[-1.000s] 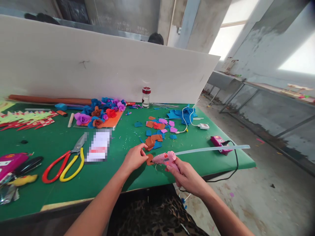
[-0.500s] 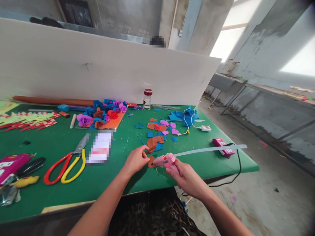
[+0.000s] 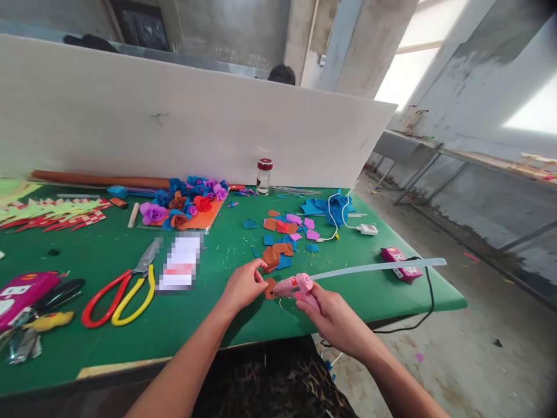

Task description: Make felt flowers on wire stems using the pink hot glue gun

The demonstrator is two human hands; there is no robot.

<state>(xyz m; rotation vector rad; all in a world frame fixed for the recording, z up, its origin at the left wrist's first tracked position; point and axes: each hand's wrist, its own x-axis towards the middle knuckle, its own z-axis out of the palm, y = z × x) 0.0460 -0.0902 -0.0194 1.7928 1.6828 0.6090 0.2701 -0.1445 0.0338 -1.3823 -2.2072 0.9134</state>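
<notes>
My right hand (image 3: 333, 313) is closed around the handle of a pink hot glue gun (image 3: 300, 285). A long clear glue stick (image 3: 378, 267) runs out of the gun's back toward the right. The nozzle meets a small rounded brown paper petal (image 3: 270, 289) near the table's front edge. My left hand (image 3: 244, 285) is curled at that petal's left side, its fingertips at the petal's edge; the exact grip is partly hidden. Just beyond my fingers lie more brown petals (image 3: 278, 251), with blue, pink and red cut pieces (image 3: 296, 219) behind them.
Large red-and-yellow-handled scissors (image 3: 143, 267) and a blurred white rectangle lie left. Paper roses (image 3: 178, 203) sit at the back, near a red-lidded jar (image 3: 264, 176). A white board (image 3: 195, 122) stands behind. White cables and a purple box (image 3: 400, 264) lie right; a black cord hangs over the edge.
The whole view has shifted slightly, so things appear a little further right. Both hands, the glue gun and the brown petal keep nearly the same arrangement.
</notes>
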